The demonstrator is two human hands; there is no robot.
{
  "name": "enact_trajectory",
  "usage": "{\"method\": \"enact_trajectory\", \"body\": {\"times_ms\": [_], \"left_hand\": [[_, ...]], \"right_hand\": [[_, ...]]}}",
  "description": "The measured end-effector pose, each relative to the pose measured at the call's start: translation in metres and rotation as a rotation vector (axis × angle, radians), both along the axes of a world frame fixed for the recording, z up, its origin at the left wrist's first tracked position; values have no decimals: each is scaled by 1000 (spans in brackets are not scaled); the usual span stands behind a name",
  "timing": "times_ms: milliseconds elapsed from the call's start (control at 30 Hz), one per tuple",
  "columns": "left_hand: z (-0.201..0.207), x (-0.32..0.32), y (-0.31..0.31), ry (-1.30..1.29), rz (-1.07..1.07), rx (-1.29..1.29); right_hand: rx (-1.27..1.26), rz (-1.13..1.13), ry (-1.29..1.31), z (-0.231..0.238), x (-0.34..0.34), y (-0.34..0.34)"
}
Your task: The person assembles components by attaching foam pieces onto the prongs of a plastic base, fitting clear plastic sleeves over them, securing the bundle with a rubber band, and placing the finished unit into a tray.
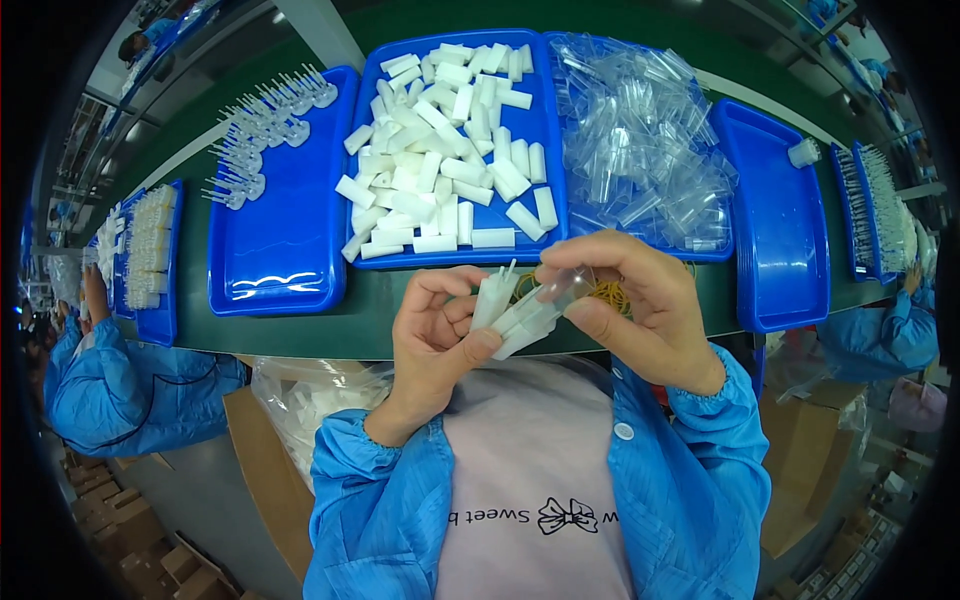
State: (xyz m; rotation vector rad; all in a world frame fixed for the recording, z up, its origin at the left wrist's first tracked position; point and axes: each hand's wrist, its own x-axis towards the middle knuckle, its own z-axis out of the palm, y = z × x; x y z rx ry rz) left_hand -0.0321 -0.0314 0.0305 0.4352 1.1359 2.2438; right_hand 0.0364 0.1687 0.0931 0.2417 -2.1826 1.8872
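My left hand [430,335] is closed around several whitish plastic pieces [525,322], which fan out between its thumb and fingers. One of them stands upright with thin tips at its top. My right hand [635,310] pinches a clear plastic sleeve [572,284] between thumb and forefinger, right against the ends of those pieces. Whether the sleeve encloses one of them I cannot tell. Beyond my hands lies a heap of white oblong blocks [430,165] in a blue tray [552,232]. To its right, clear plastic sleeves [635,140] are piled in another blue tray [715,248].
At left, a blue tray [275,240] has clear parts with thin pins [235,165] along its edge. A blue tray [775,220] at right holds a small clear part [803,152]. Yellow rubber bands [612,296] lie behind my right hand. Co-workers in blue sit on both sides.
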Motion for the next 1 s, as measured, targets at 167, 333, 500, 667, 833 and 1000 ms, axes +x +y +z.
{"method": "enact_trajectory", "body": {"times_ms": [167, 333, 500, 667, 833, 1000], "left_hand": [[-2, 0, -2, 233, 84, -80], [0, 1, -3, 515, 187, -218], [15, 3, 0, 673, 142, -335], [10, -1, -1, 704, 149, -329], [9, 1, -2, 639, 123, -320], [10, 2, 1, 495, 105, -250]], "right_hand": [[61, -11, 44, -1, 6, 1], [62, -63, 90, -5, 9, 2], [-12, -84, 106, -7, 10, -1], [-7, -63, 128, -7, 11, -3], [-82, -70, 58, -10, 13, -6], [-96, -94, 85, -13, 14, -10]]}}
